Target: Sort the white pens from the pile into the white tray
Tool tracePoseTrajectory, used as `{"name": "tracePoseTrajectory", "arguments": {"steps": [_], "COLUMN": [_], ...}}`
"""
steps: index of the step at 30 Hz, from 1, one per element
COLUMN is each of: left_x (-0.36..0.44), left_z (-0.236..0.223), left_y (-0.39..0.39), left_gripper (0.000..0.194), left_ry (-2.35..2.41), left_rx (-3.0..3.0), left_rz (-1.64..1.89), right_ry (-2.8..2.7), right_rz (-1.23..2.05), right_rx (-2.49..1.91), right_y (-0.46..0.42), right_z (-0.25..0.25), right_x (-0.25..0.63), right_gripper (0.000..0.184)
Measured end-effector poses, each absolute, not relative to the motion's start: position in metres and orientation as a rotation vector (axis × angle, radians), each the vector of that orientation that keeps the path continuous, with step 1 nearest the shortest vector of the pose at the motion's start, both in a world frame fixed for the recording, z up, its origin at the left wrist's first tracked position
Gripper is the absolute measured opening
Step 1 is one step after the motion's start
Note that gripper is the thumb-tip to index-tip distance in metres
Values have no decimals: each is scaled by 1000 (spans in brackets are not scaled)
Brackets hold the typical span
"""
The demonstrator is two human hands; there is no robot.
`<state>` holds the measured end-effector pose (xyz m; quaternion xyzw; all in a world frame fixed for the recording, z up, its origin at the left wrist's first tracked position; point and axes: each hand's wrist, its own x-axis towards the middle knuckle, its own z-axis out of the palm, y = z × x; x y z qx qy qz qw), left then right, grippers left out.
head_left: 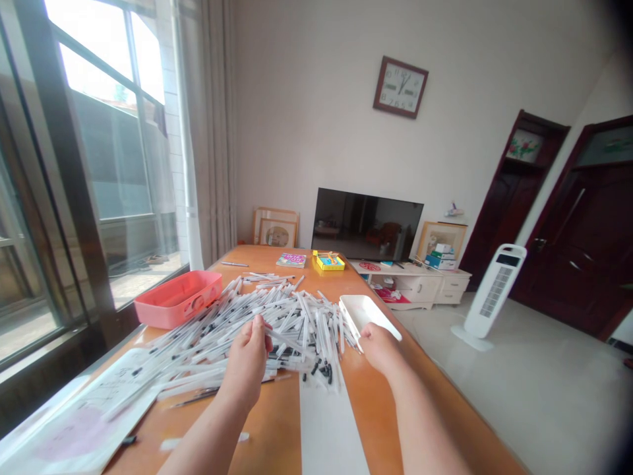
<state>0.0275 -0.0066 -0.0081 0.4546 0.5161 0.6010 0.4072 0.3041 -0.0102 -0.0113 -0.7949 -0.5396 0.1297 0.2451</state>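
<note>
On the orange wooden tabletop (277, 425), a heap of pens (277, 330) lies spread across the middle of the surface. Each pen has a slim, translucent white barrel with a black section visible inside or at one end. The pens lie crossed at mixed angles, in a loose layer with no common direction. Small black pieces (322, 371) sit at the near edge of the heap; their exact form is too small to identify.

The left hand (246, 363) is positioned over the near edge of the heap, with the fingers closed together around at least one pen (289, 342), whose barrel projects to the right. The right hand (380, 349) is clamped on the corner of a shallow white plastic tray (368, 315), which is tilted above the heap's right edge.

A pink plastic box (178, 298) rests beside the heap, toward the window. A printed paper sheet (84, 415) lies at the near left, partly beneath some pens. A yellow box (328, 262) and a colored book (291, 260) are located beyond the heap.
</note>
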Motion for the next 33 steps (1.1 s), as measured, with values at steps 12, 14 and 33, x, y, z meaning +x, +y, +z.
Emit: {"name": "tracePoseTrajectory", "arguments": {"steps": [12,14,33], "left_x": [37,38,24], "left_z": [-7,-9,-16], "left_y": [-12,-11,2], "left_gripper": [44,44,63], "left_ry": [1222,1204,1261], "left_rx": [1186,1163,1009], "left_rz": [1413,1405,1444], "right_ry": [-1610,-1722,-1198], "right_rz": [597,889,61], "right_rx": [-1595,-1428,-2214], "right_y": [-34,-39,0], "right_z": [21,19,-10], "right_x": [272,260,331], "right_gripper": [32,37,25]}}
